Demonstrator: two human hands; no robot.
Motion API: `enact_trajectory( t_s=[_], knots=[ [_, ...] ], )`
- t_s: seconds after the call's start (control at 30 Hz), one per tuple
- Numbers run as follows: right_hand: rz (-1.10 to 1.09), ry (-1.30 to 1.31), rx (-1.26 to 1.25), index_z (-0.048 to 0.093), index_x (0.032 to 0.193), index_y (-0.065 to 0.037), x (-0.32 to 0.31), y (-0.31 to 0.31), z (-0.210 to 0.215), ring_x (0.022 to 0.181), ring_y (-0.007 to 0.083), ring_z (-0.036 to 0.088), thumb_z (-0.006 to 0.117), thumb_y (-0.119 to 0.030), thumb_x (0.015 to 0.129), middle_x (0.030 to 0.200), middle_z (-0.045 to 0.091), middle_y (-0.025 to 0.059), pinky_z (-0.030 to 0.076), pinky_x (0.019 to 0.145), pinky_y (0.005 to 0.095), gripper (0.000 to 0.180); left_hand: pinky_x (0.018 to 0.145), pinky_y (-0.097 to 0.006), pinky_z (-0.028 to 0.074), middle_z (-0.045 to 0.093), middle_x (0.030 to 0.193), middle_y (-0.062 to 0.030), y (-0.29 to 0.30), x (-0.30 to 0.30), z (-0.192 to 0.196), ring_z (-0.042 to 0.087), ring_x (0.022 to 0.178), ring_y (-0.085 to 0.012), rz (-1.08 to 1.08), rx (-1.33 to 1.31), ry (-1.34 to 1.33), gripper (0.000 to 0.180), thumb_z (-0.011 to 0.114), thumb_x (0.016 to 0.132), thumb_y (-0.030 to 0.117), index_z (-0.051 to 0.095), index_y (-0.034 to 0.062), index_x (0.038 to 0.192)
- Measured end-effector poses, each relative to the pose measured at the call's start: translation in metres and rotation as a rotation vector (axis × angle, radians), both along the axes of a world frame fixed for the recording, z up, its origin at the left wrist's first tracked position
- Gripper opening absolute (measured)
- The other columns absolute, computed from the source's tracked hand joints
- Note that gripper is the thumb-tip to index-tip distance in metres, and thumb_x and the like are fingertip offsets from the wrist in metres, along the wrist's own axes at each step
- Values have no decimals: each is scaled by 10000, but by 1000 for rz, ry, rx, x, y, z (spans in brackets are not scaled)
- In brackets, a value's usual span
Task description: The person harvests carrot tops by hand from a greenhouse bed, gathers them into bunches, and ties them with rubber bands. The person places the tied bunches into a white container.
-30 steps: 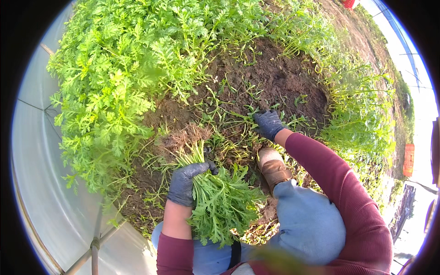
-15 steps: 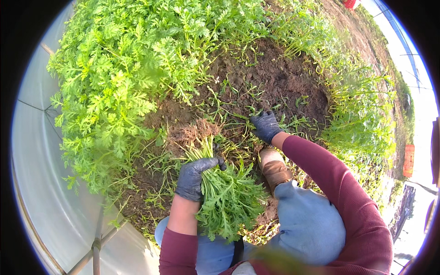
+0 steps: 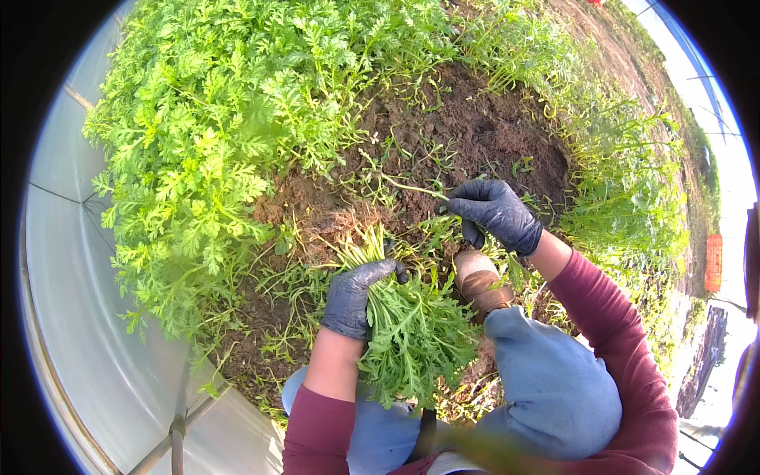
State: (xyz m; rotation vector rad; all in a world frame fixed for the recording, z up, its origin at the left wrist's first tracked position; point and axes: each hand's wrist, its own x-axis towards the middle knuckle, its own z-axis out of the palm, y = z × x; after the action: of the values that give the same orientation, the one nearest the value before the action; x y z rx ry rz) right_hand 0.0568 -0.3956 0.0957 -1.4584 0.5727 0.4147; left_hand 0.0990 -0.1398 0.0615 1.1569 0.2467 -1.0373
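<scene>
Okay, I see left hand point(image 3: 355, 299) closed round a leafy bunch point(image 3: 421, 340), right hand point(image 3: 500, 214) pinching one thin stem point(image 3: 416, 188); probably light, soft, easily bruised, best gripped by the stalks point(image 3: 366, 251).

Plastic wall point(image 3: 79, 301): curves down the left side, pale and translucent, crossed by a thin dark line.
Pipes point(image 3: 177, 427): meet at a joint low on the left, near the plastic wall.
Dirt path point(image 3: 621, 59): runs along the upper right, brown.
Orange crate point(image 3: 713, 263): sits upright near the right edge.
Dark strip point(image 3: 703, 360): lies below the orange crate, kind unclear.
Far side point(image 3: 697, 99): glares white, crossed by thin bars.
</scene>
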Motion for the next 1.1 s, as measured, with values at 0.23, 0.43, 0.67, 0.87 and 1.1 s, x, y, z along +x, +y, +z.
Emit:
enact_trajectory(
  t_s=[0.23,0.43,0.67,0.87,1.1],
  knots=[
    [393,-313,-720,593,974,-62,-28,68,15,545,272,626,537,-289,874,670,634,138,502,508,383,254,726,-326,518,629,942,-113,-33,-9,-4,621,801,-209,141,-52,170,313,628,842,237,600,-13,1027],
    [601,-520,-1001,565,965,-97,-31,76,18,440,300,546,563,-277,842,488,500,117,440,429,418,218,738,-306,498,636,906,-106,-33,-15,-7,610,794,-200,252,20,116,233,603,814,153,621,-12,977],
    [641,-85,-433,528,1209,-82,-80,19,-25,917,329,599,489,-499,860,1006,624,183,457,822,413,545,849,-334,391,512,877,-74,11,22,21,473,854,-198,261,-378,-264,443,550,796,126,451,-40,1195],
    [263,82,-755,591,1097,-77,-144,-53,-94,968,341,578,482,-323,882,1011,621,165,451,849,418,344,815,-351,352,440,833,-50,38,31,10,419,791,-186,212,-289,-302,352,560,773,152,453,-6,1070],
    [-532,1,-664,615,1010,41,-181,-235,-114,823,198,622,558,-147,851,930,663,125,475,772,314,253,810,-331,339,421,826,-28,43,28,-9,386,759,-157,71,-288,-253,605,587,762,164,345,-15,1287]
  ],
)
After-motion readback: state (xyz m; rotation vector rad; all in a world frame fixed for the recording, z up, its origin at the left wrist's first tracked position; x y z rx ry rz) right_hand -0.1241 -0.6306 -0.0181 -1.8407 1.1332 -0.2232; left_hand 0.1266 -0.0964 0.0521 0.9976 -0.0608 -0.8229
